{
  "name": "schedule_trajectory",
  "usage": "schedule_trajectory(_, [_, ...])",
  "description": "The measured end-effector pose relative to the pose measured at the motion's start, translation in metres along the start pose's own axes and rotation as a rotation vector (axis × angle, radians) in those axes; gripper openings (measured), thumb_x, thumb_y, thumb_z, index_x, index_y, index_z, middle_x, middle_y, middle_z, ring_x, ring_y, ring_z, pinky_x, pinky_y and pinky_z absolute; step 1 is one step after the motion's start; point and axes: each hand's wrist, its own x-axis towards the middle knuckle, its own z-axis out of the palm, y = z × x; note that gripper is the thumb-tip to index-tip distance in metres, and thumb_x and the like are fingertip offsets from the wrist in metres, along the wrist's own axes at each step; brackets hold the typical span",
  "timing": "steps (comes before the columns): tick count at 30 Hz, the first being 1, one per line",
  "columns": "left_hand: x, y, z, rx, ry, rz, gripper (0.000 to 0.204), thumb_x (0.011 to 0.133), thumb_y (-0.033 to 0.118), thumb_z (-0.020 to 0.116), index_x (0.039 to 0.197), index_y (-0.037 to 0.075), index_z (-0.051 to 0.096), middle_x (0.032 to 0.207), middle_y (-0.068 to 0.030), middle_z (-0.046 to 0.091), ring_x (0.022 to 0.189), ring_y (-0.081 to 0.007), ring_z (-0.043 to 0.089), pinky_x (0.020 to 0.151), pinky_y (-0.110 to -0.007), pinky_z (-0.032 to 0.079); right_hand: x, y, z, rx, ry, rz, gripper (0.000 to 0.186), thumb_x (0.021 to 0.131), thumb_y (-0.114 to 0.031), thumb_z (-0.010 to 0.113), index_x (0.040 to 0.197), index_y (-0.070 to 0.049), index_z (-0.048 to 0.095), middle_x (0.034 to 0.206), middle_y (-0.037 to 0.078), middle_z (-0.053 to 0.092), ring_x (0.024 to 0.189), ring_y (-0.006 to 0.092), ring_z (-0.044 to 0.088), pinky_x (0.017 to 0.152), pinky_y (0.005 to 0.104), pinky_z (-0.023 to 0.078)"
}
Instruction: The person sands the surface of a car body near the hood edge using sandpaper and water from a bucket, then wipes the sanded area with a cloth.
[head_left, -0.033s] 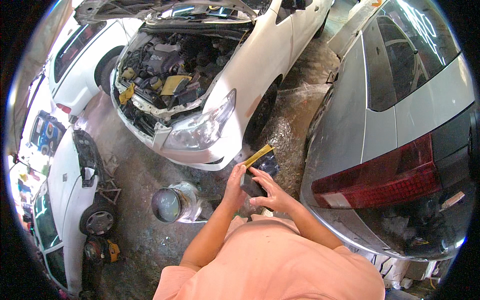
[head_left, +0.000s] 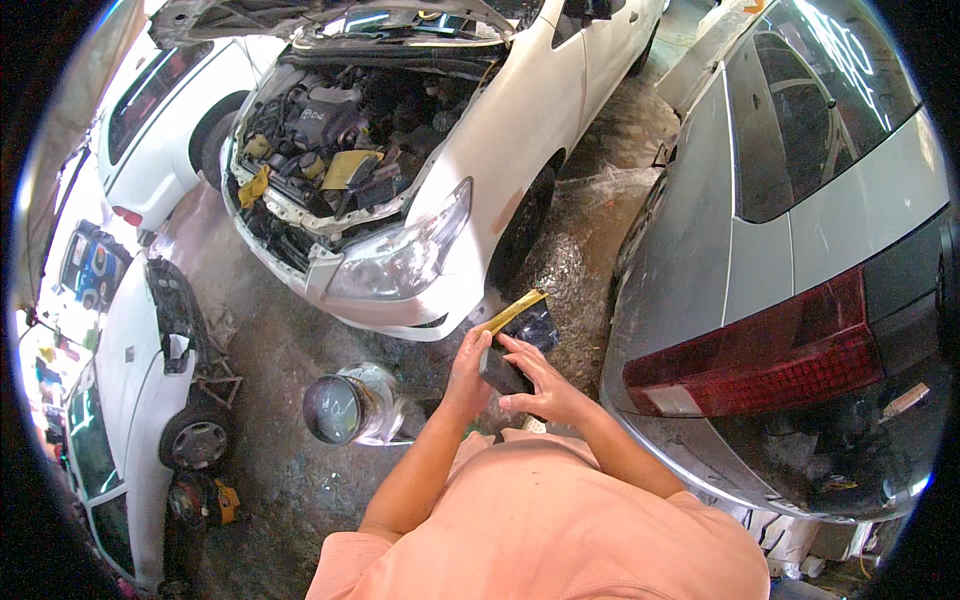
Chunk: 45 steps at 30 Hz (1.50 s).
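Observation:
Between my hands, in front of my chest, is a dark grey block [head_left: 505, 372] like a sanding block. My left hand [head_left: 467, 374] is closed along its left side, with the fingertips at the near end of a folded yellow sheet [head_left: 520, 312] that looks like sandpaper. This sheet slants away toward the white car, and a dark, shiny piece [head_left: 538, 328] shows beside it. On the block's other side my right hand [head_left: 548, 382] is bent round it, fingers above and thumb below. The palms and part of the block are hidden.
Ahead stands a white car [head_left: 480, 230] with its hood raised; a yellow sheet [head_left: 352, 168] lies in its engine bay. A silver car with a red tail light [head_left: 760, 345] is close on my right. A round metal container [head_left: 335, 410] sits at left, with another white car [head_left: 140, 430] beyond.
The dark grey block has turned slightly between my hands. My arms and everything around me stay in place.

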Motion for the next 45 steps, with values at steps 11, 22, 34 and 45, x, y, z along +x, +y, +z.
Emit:
schedule_trajectory(11, [0.003, -0.005, -0.03, -0.093, 0.077, 0.078, 0.038, 0.108, 0.031, 0.048, 0.131, 0.002, 0.056, 0.125, -0.0129, 0.066, 0.113, -0.0272, 0.065, 0.102, -0.046, 0.05, 0.006, -0.023, 0.006, 0.04, 0.327, 0.208, 0.078, 0.082, -0.035, 0.079, 0.14, 0.006, 0.046, 0.145, 0.022, 0.045, 0.136, 0.0325, 0.043, 0.114, 0.0427, 0.034])
schedule_trajectory(22, [-0.001, 0.009, -0.011, -0.009, 0.082, 0.087, 0.036, 0.107, 0.032, 0.05, 0.129, 0.004, 0.057, 0.123, -0.0095, 0.067, 0.113, -0.0249, 0.065, 0.101, -0.044, 0.051, 0.004, 0.003, -0.018, -0.215, 0.527, 0.049, 0.07, 0.085, -0.026, 0.079, 0.14, 0.004, 0.047, 0.153, 0.015, 0.038, 0.13, 0.0229, 0.049, 0.105, 0.0394, 0.043])
schedule_trajectory(34, [0.011, -0.022, -0.022, 0.945, 0.435, 0.506, 0.045, 0.092, 0.017, 0.071, 0.13, 0.002, 0.055, 0.126, -0.0124, 0.056, 0.113, -0.0226, 0.053, 0.095, -0.037, 0.047, -0.003, -0.011, -0.028, 0.032, 0.486, 0.192, 0.078, 0.082, -0.036, 0.081, 0.138, 0.007, 0.048, 0.143, 0.019, 0.047, 0.128, 0.027, 0.05, 0.111, 0.0381, 0.039])
schedule_trajectory(45, [-0.004, -0.023, -0.008, -0.119, -0.075, -0.045, 0.073, 0.1, 0.071, 0.033, 0.137, 0.011, 0.053, 0.122, -0.0073, 0.064, 0.108, -0.0239, 0.064, 0.096, -0.041, 0.052, 0.001, -0.034, -0.002, 0.248, 0.031, 0.071, 0.082, 0.083, -0.043, 0.078, 0.143, 0.003, 0.045, 0.16, 0.016, 0.031, 0.142, 0.0308, 0.037, 0.117, 0.0427, 0.03])
